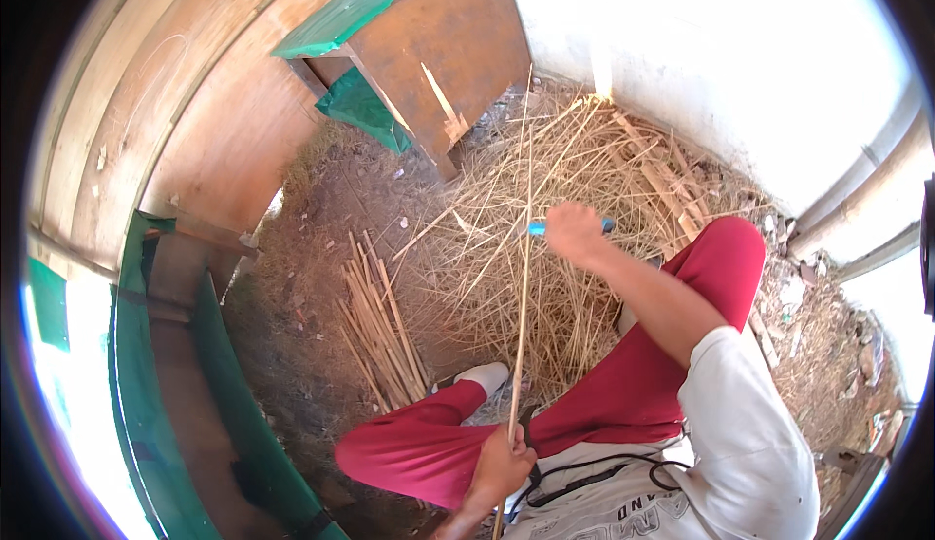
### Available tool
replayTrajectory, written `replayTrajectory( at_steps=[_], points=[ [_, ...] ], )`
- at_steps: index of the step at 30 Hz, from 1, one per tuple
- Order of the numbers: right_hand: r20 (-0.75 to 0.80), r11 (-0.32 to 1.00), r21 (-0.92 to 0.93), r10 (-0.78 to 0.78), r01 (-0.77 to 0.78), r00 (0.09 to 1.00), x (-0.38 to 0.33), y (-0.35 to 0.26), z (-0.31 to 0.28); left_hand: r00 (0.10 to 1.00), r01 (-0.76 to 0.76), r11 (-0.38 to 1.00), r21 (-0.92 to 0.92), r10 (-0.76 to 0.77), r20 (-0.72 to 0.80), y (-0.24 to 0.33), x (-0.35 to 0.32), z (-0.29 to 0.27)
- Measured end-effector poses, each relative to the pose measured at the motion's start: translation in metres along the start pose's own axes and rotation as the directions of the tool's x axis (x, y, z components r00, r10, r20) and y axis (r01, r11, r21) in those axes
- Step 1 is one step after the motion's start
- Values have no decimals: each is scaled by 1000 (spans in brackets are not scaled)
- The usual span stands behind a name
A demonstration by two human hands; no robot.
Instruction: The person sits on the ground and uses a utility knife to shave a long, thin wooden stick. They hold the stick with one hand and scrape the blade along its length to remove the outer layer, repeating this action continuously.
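Observation:
A long, thin bamboo strip runs from my lap away toward the far wall. Low in the view, my left hand is closed around its near part. My right hand, arm stretched forward, grips a blue-handled tool. Blue shows on both sides of that fist, and its left end meets or overlaps the strip; the fingers hide the rest. Something dark and narrow pokes out beside my left hand, too hidden to name.
Thin shavings lie heaped beyond my legs. Left of them rests a bundle of split bamboo sticks. A wooden cabinet with a green cover stands at the back, a green-edged wooden bench at left. Poles lie against the white wall.

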State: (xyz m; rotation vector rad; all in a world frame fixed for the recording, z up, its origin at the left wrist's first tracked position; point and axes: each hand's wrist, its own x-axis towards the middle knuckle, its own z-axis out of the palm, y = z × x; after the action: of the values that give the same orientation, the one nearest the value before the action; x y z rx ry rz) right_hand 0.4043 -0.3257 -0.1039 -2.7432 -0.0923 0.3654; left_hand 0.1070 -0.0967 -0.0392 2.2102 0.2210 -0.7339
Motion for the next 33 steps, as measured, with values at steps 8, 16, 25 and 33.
replayTrajectory(
  at_steps=[8,16,25,33],
  points=[
    [266,986,73,-165,150,950,-58,-56,-13,985,34,998,-44,-41,-169,-23,-22,-14],
    [125,992,-41,-115,121,985,-45,-43,17,989,119,993,11,-118,-91,-4,-28,-24],
    [-17,994,-91,60,-61,998,6,18,21,980,193,969,153,-197,16,-48,-87,-19],
    [-96,979,-72,183,-191,978,29,47,24,939,344,926,155,-339,-60,-93,-132,-20]
  ],
)
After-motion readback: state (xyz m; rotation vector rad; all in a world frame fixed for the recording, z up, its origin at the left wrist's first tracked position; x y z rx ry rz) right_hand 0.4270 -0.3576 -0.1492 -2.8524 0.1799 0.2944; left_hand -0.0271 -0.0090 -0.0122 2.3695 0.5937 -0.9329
